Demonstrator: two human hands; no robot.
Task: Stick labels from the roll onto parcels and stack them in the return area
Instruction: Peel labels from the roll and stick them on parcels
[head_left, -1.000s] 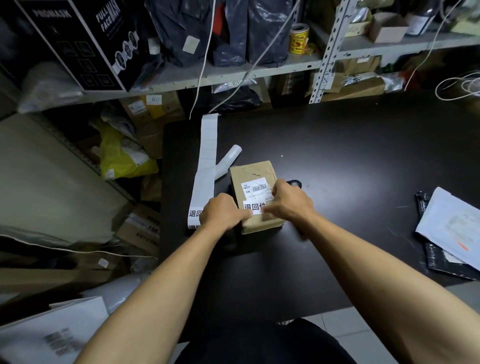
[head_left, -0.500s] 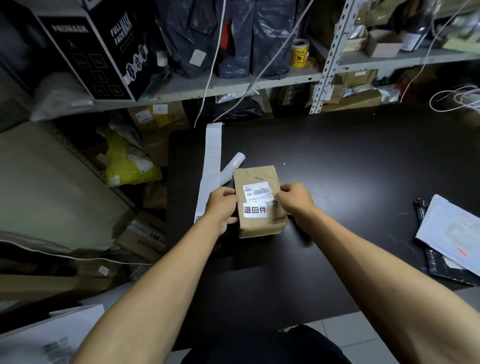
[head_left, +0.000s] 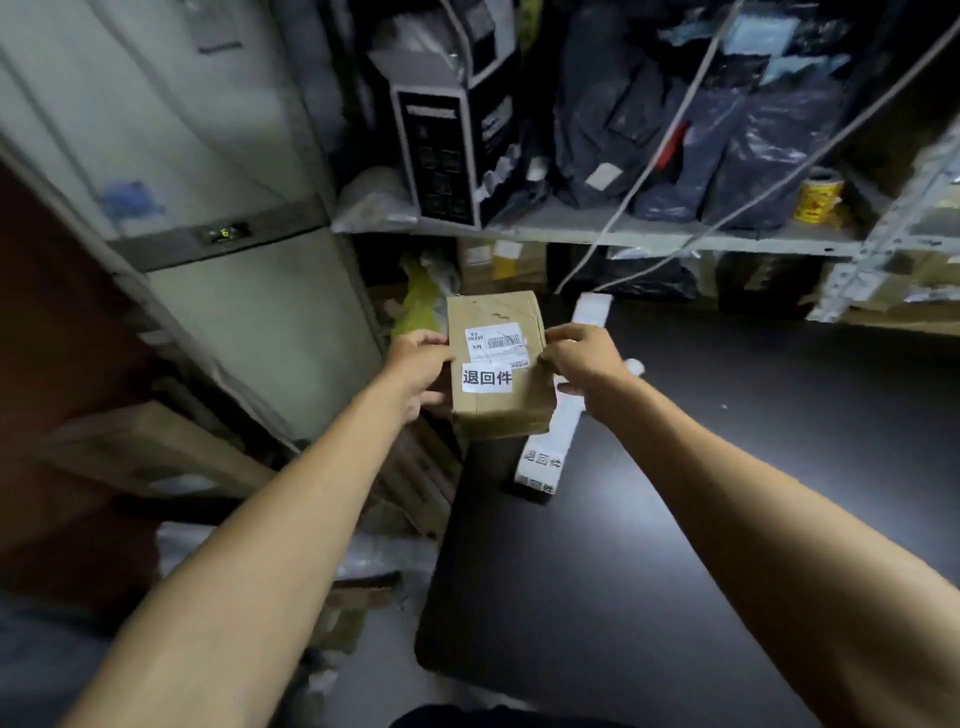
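A brown cardboard parcel (head_left: 496, 395) is lifted off the black table (head_left: 675, 519), over the table's left edge. It carries a white barcode label and a white label with black characters (head_left: 487, 378) below it. My left hand (head_left: 418, 364) grips its left side and my right hand (head_left: 582, 358) grips its right side. The strip of labels (head_left: 550, 447) lies along the table just right of the parcel, its near end showing printed characters. The white roll core (head_left: 635, 368) peeks out behind my right hand.
A grey metal shelf (head_left: 623, 234) above holds a black box (head_left: 447, 135), dark plastic bags and a yellow tape roll (head_left: 818, 200). Cardboard boxes (head_left: 150, 447) and a yellow bag (head_left: 418, 306) are piled on the floor left of the table, beside a pale cabinet (head_left: 234, 291).
After pressing the label down, both hands took the parcel by its sides, lifted it off the table and carried it left. The view turned left.
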